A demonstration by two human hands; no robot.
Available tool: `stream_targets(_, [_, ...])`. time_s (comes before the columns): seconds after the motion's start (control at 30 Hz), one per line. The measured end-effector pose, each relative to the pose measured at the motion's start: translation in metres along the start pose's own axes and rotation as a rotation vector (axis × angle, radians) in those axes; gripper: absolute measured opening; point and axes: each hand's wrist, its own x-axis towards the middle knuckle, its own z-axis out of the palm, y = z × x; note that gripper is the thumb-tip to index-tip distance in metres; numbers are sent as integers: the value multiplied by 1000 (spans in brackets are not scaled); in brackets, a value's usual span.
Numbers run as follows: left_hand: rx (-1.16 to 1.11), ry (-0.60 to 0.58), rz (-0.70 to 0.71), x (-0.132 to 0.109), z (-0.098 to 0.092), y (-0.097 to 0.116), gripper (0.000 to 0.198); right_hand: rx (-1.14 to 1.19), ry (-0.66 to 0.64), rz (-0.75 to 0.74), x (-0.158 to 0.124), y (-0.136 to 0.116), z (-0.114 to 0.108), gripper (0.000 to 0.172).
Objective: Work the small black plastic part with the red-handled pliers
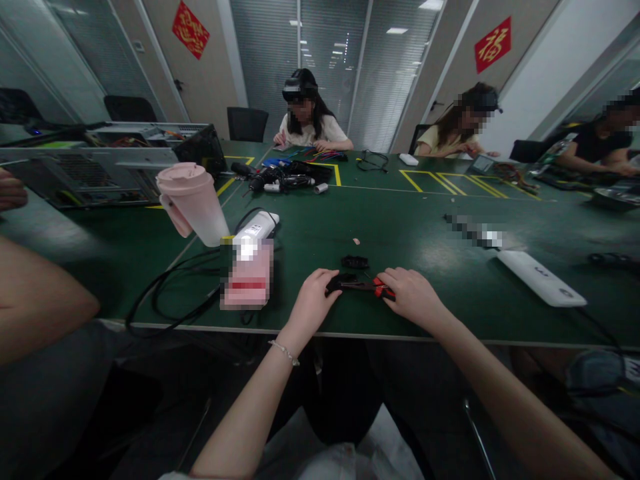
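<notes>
Near the table's front edge, my left hand [314, 298] is closed around a small black part [342, 282] whose kind I cannot make out. Red-handled pliers [384, 289] are gripped in my right hand [414, 297]. Their dark jaws point left and reach the black part, though whether they clamp it is too small to tell. Just beyond my hands lies another small black piece [355, 261] on the green table [310, 230]. A tiny pale scrap [356, 241] rests behind that.
To the left stand a pink cup [193, 200], a white power bank [257, 228] and black cables [153, 303]. An open computer case [110, 170] is further left. Tools [280, 177] lie toward the back. A white device [543, 277] lies right. Other people sit around.
</notes>
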Motion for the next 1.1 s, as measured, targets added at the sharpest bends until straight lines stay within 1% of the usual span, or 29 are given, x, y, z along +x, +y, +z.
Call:
stream_targets(0.17, [17, -12, 2, 1, 0, 0, 35, 17, 31, 5, -1, 0, 1, 24])
stream_targets(0.4, [57, -13, 5, 1, 1, -1, 34, 146, -31, 44, -1, 0, -1, 19])
stream_targets(0.63, [86, -22, -10, 2, 3, -2, 33, 37, 53, 56, -6, -7, -5, 18])
stream_targets(0.87, [81, -18, 5, 1, 2, -1, 34, 133, -13, 100, -8, -9, -3, 18])
stream_targets(0.97, [80, -4, 19, 1, 3, -4, 34, 139, 5, 103, -8, -9, -1, 18])
stream_targets(1.1, [69, -8, 16, 0, 4, -6, 36, 68, 55, 69, -9, -9, 1, 19])
